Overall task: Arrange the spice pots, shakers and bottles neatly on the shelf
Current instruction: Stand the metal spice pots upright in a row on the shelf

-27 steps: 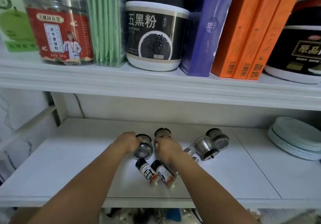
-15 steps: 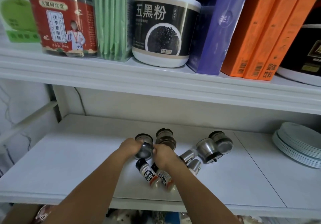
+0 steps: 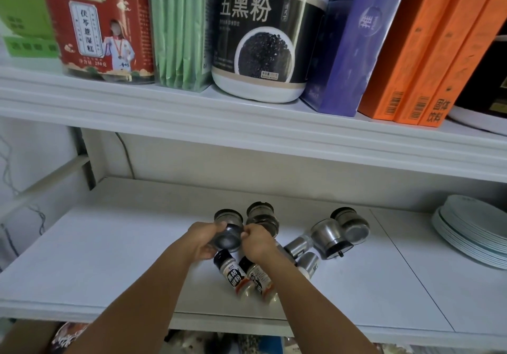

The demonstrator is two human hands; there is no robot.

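Note:
Several spice pots lie tipped over on the white lower shelf (image 3: 115, 257). My left hand (image 3: 201, 239) and my right hand (image 3: 258, 242) both grip one steel-capped glass pot (image 3: 228, 228) from either side. A second glass pot (image 3: 262, 217) lies just right of it, behind my right hand. Two small black-capped pepper bottles (image 3: 233, 272) (image 3: 259, 279) lie on their sides below my hands. To the right lie two steel shakers (image 3: 297, 245) (image 3: 308, 263) and two more steel-capped pots (image 3: 327, 237) (image 3: 349, 223).
A stack of pale plates (image 3: 474, 230) sits at the shelf's right end. The upper shelf (image 3: 247, 123) overhangs close above, holding a red-labelled jar (image 3: 96, 24), green packets (image 3: 181, 29), a black-and-white tub (image 3: 269, 35), a purple box (image 3: 354, 40) and orange boxes (image 3: 428, 49).
My right hand moved left off the second pot and onto the first pot, which my left hand holds. The camera has come closer and tilted up slightly.

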